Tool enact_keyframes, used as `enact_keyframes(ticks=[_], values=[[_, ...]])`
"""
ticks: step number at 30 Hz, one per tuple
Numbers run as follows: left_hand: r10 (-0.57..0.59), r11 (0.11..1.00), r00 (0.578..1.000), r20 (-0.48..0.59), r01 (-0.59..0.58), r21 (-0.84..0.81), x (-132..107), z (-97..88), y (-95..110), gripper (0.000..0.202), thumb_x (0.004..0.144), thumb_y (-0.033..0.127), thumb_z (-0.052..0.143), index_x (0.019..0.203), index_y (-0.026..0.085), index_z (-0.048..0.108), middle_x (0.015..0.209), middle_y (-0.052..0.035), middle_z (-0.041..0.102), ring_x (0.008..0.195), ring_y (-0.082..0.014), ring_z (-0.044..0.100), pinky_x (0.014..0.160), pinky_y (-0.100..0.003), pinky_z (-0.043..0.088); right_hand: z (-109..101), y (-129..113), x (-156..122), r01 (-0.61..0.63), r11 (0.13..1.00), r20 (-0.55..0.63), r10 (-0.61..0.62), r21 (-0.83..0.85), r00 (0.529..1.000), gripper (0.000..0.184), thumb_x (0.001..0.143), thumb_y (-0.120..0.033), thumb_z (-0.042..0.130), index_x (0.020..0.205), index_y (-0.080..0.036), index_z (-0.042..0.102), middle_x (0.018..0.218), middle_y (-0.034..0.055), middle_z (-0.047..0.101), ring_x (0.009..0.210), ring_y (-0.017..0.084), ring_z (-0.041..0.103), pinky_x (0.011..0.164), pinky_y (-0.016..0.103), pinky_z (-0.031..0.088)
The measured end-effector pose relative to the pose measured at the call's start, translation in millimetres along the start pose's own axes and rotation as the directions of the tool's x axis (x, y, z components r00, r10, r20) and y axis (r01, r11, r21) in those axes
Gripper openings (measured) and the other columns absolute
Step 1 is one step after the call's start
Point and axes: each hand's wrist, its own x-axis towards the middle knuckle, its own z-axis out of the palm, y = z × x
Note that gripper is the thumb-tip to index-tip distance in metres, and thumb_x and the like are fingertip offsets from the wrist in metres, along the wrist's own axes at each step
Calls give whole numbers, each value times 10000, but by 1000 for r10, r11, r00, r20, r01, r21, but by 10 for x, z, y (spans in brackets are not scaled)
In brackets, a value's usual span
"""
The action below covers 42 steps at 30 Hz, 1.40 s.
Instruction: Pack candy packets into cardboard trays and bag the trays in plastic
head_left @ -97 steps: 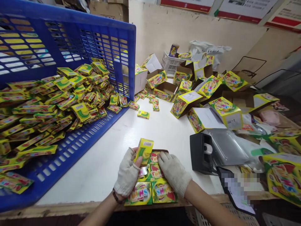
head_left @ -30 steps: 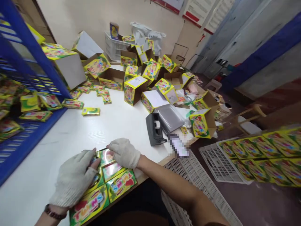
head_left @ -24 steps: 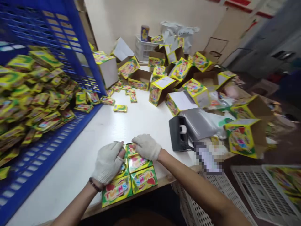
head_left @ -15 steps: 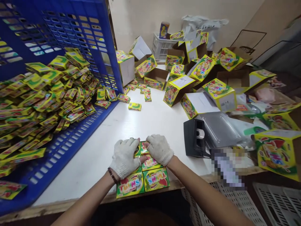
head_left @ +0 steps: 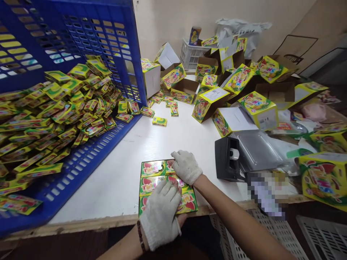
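Note:
A block of flat TWINS boxes [head_left: 151, 184], green and yellow with fruit prints, lies on the white table near its front edge. The boxes sit side by side in rows, with a thin dark outline around the block. My left hand [head_left: 161, 215], in a white knitted glove, rests across the front of the block, fingers stretched out over the box tops and thumb at the near edge. My right hand [head_left: 187, 167], gloved too, curls its fingers over the far right corner of the block. Both hands hide some of the boxes.
A tilted blue crate [head_left: 94, 139] full of small packs [head_left: 62, 104] stands at left. Loose packs [head_left: 159, 121] lie beyond the hands. Open cartons [head_left: 211, 103] crowd the back right. A black tape dispenser [head_left: 227, 159] and a clear plastic tray [head_left: 257, 150] are at right.
My left hand has moved from the block's far left side down toward its near edge. The right hand stays by the far right corner. The block's far left boxes are now uncovered.

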Motion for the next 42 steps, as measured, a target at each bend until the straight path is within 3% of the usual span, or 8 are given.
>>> enact_keyframes(ticks=[6, 9, 18, 26, 30, 33, 37, 42], values=[[-17, 1000, 1000, 14, 17, -10, -92, 59, 41, 616, 713, 441, 698, 1252, 170, 576, 1347, -133, 580, 1254, -355, 496, 1136, -541, 307, 35, 221, -144, 322, 929, -75, -314, 183, 947, 585, 824, -520, 657, 1282, -166, 579, 1186, 120, 630, 1057, 255, 574, 880, 375, 405], [-26, 999, 1000, 5, 26, -26, -103, 86, 47, 644, 694, 454, 715, 1255, 171, 575, 1340, -125, 588, 1263, -347, 492, 1148, -525, 294, 25, 299, -157, 448, 888, -39, -447, 105, 894, 509, 880, -485, 595, 1297, -192, 584, 1169, 119, 621, 1003, 250, 569, 831, 375, 413], [-6, 1000, 1000, 30, 6, 9, -120, 114, 22, 678, 684, 492, 722, 1255, 157, 572, 1379, -144, 553, 1303, -356, 448, 1158, -537, 261, 17, 182, -234, 375, 921, 10, -376, -106, 926, 528, 909, -439, 543, 1391, -225, 515, 1452, 230, 405, 1316, 428, 359, 988, 621, 312], [-21, 1000, 998, 54, 20, 18, -123, 115, 36, 724, 656, 513, 735, 1264, 160, 560, 1359, -133, 562, 1284, -356, 456, 1167, -533, 236, 49, 427, 16, 691, 722, -12, -692, -39, 722, 469, 927, -375, 508, 1337, -148, 545, 1334, 212, 521, 1251, 346, 458, 991, 530, 392], [-13, 999, 1000, 14, 13, 30, -136, 98, 54, 700, 673, 475, 731, 1267, 152, 548, 1361, -133, 557, 1276, -358, 459, 1150, -536, 259, 47, 386, 69, 656, 755, -17, -656, -5, 755, 522, 889, -372, 572, 1360, -153, 522, 1328, 231, 520, 1265, 382, 449, 965, 582, 408], [12, 1000, 999, -44, -12, -2, -83, 18, 32, 449, 753, 406, 687, 1125, 168, 606, 1236, -108, 628, 1180, -319, 531, 1083, -510, 349, 106, 450, 17, 602, 760, -117, -593, 246, 797, 664, 842, -459, 625, 1396, -126, 475, 1359, 226, 508, 1308, 352, 432, 1048, 554, 383], [6, 1000, 990, -139, -10, -28, 152, -138, -108, 160, 907, 268, 510, 993, 189, 619, 979, -61, 674, 958, -229, 598, 907, -431, 457, 262, 628, -123, 273, 689, -180, -206, 671, 962, 592, 948, -470, 428, 1453, -162, 402, 1437, 178, 478, 1306, 267, 482, 1070, 465, 420], [93, 988, 985, -146, -73, 136, 461, -99, -369, 202, 864, 126, 511, 1026, 178, 620, 1018, -68, 667, 1048, -239, 572, 974, -443, 426, 431, 669, -320, 4, 563, -32, 40, 827, 999, 544, 920, -458, 459, 1390, -187, 491, 1343, 128, 589, 1236, 253, 558, 1064, 451, 444]])
